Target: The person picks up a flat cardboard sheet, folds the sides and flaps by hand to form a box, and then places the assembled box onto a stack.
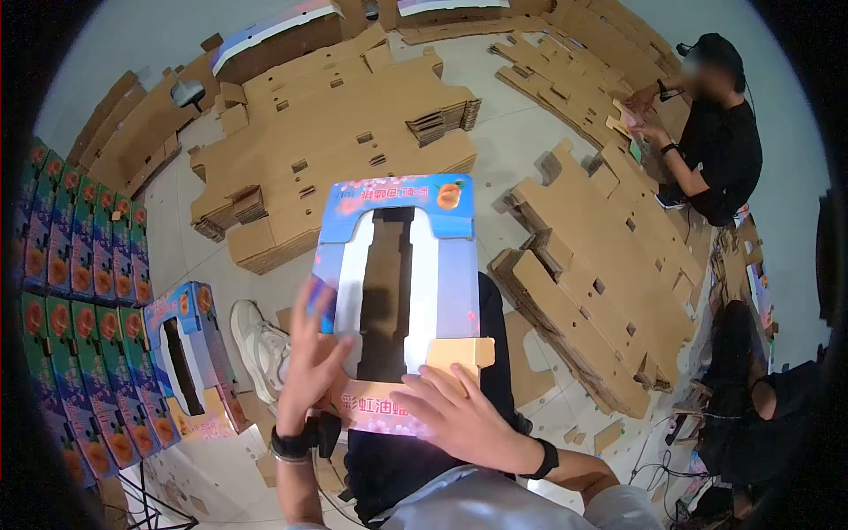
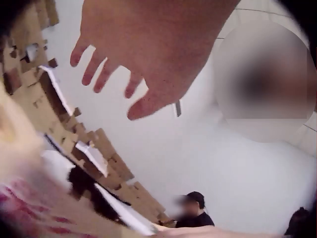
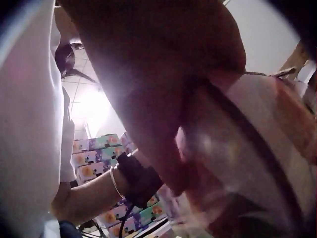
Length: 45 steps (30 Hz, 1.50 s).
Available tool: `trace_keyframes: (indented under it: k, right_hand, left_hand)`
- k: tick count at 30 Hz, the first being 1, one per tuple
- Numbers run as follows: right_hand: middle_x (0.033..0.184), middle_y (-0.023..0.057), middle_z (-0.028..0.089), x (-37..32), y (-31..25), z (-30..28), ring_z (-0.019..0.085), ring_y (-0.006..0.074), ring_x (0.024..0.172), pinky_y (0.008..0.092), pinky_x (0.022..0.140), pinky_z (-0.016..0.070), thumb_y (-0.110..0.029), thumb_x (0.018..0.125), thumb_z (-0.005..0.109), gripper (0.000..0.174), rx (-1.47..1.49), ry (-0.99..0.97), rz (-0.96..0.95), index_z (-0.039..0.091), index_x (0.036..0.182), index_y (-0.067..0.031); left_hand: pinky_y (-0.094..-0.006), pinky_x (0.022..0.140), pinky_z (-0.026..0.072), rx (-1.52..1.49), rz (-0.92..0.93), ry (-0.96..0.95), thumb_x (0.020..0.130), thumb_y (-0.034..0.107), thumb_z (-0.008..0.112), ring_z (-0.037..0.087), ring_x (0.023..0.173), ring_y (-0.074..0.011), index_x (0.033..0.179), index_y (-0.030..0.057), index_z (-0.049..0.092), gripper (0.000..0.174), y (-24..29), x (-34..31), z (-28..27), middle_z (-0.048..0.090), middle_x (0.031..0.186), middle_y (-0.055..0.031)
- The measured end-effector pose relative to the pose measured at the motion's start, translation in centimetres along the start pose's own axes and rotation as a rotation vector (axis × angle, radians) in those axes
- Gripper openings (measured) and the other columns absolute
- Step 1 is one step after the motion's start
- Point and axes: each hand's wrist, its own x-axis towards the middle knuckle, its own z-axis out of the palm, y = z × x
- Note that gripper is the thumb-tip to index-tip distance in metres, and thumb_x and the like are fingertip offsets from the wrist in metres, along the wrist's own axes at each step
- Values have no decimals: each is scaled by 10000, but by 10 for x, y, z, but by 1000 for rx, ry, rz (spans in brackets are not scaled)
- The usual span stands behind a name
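Observation:
A printed fruit carton (image 1: pixel 457 283) with a long central opening lies over the person's lap in the head view, its blue end away and its pink-orange end near. My right hand (image 1: pixel 468 420) rests on the near right corner, fingers extended over an orange flap (image 1: pixel 455 352). My left hand (image 1: pixel 309 367) is raised at the carton's left side, with fingers and thumb spread. In the left wrist view the left hand (image 2: pixel 143 49) shows nothing in its grasp. The right wrist view is dark, and the right hand's fingertips are hidden there.
A similar carton (image 1: pixel 205 331) stands at left beside rows of printed cartons (image 1: pixel 84 371). Flat cardboard stacks (image 1: pixel 327 132) lie ahead, with more cardboard (image 1: pixel 609 291) at right. Another person (image 1: pixel 720 132) works at the far right. Cables (image 1: pixel 658 473) trail at lower right.

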Motion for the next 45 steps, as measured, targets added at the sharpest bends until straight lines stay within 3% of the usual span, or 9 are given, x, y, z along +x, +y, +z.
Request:
trace_keyframes:
  k: [4, 10, 16, 21, 26, 30, 32, 42, 45]
  right_hand:
    - [1538, 74, 345, -9, 26, -15, 314, 279, 1430, 607, 1145, 179, -259, 876, 648, 623, 100, -51, -119, 440, 1463, -262]
    - [1530, 25, 380, -14, 63, -56, 254, 283, 1470, 612, 1178, 143, 13, 798, 578, 682, -25, -117, -135, 474, 1428, -227]
    - [1525, 30, 381, -8, 90, -78, 247, 314, 1470, 626, 1174, 151, 23, 792, 551, 704, -381, -12, 103, 443, 1452, -197]
    - [1332, 50, 572, -11, 80, -75, 505, 290, 1274, 512, 1130, 297, -31, 767, 615, 461, -231, 312, 151, 632, 1217, -129]
    - [1081, 49, 669, -17, 39, -53, 640, 228, 939, 384, 856, 478, -64, 723, 699, 327, 36, 458, 37, 713, 1048, -102]
    - [1190, 24, 615, -17, 30, -25, 616, 195, 1008, 334, 808, 470, -125, 768, 692, 300, 50, 345, -189, 701, 1067, -109]
    - [1269, 99, 536, -17, 31, -22, 569, 236, 1099, 352, 882, 466, -112, 810, 616, 413, 35, 205, -196, 603, 1214, -25]
    - [1112, -15, 562, 10, 9, -9, 513, 127, 943, 244, 778, 416, -252, 809, 597, 384, -419, 58, -359, 617, 1164, -106]
    - [1245, -9, 558, 14, 11, -11, 508, 116, 996, 242, 780, 405, -227, 808, 584, 403, -510, -11, -407, 585, 1191, -103]
  left_hand:
    - [-487, 1163, 230, 618, 165, -452, 905, 243, 640, 301, 1415, -388, 1330, 184, 588, 433, 4, -11, 5, 336, 1533, -161]
    - [-494, 1003, 424, 564, 166, -385, 861, 272, 674, 431, 1242, -440, 1169, 79, 615, 368, 42, -44, 16, 456, 1279, -238]
    - [-473, 917, 377, 405, 201, -244, 855, 302, 676, 468, 1033, -378, 1048, 11, 607, 356, 62, -57, 84, 499, 1111, -187]
    - [-510, 1090, 271, 254, 163, -212, 821, 254, 664, 404, 1253, -405, 1210, -57, 534, 514, 82, -49, 131, 460, 1317, -224]
    - [-543, 1139, 235, 99, 289, -436, 816, 150, 617, 430, 1304, -411, 1336, 9, 513, 549, 53, -30, 127, 510, 1341, -235]
    - [-482, 1022, 357, 397, 287, -396, 933, 228, 585, 573, 1039, -337, 1087, 19, 619, 261, 43, 1, 95, 621, 1049, -146]
    - [-431, 962, 384, 184, 312, -542, 931, 290, 603, 585, 971, -316, 1020, 51, 640, 258, 24, 15, 87, 631, 959, -123]
    - [-402, 872, 424, 213, 380, -447, 885, 308, 671, 627, 852, -312, 906, 44, 656, 265, 20, 18, 94, 674, 853, -123]
    - [-409, 819, 441, 191, 337, -400, 888, 289, 670, 633, 777, -336, 860, 30, 664, 261, 23, 18, 92, 675, 802, -136]
